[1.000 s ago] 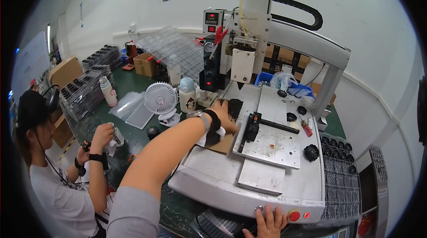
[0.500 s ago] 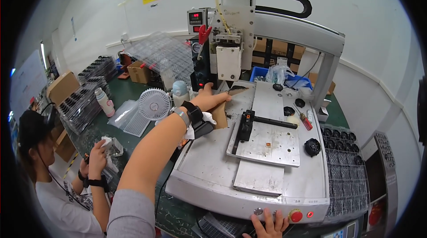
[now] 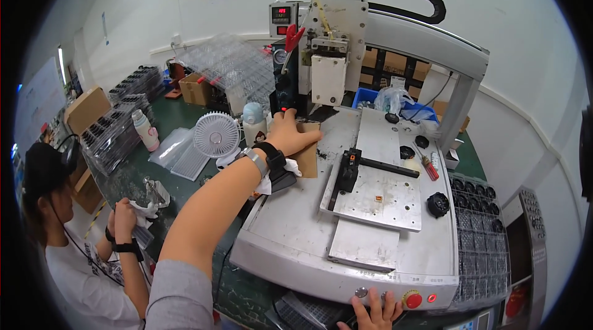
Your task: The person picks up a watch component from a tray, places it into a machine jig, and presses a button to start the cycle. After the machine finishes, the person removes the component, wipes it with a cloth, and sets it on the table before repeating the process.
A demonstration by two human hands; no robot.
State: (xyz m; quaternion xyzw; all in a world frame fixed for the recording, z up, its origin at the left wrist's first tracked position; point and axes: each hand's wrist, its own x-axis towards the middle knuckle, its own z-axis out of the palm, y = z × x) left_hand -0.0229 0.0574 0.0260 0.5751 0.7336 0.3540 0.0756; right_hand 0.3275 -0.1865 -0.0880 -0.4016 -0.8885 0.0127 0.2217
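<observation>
My left hand [image 3: 290,137] reaches across to a tall black control unit [image 3: 283,86]. Its fingertips are at the lower front of that unit, by a small red light, with the thumb spread out to the right and nothing gripped. Beneath this hand lies a piece of brown cardboard [image 3: 309,160] on the white bench machine [image 3: 272,234]. My right hand [image 3: 378,313] rests at the machine's front edge. Its fingers are apart, with tips against the front panel by the silver buttons, left of a red push button [image 3: 412,299]. The metal fixture plate [image 3: 386,203] holds a black clamp block [image 3: 348,172].
A white machine head [image 3: 328,80] hangs over the bed under a gantry. Black round parts [image 3: 438,204] and a red-handled screwdriver [image 3: 430,168] lie at right, beside clear trays [image 3: 482,256]. Left are a small fan [image 3: 216,135], a bottle [image 3: 145,131] and a seated co-worker [image 3: 92,268].
The view has shifted slightly, and my left hand stays at the black control unit. My right hand remains on the front panel. The co-worker's hands have lowered a little.
</observation>
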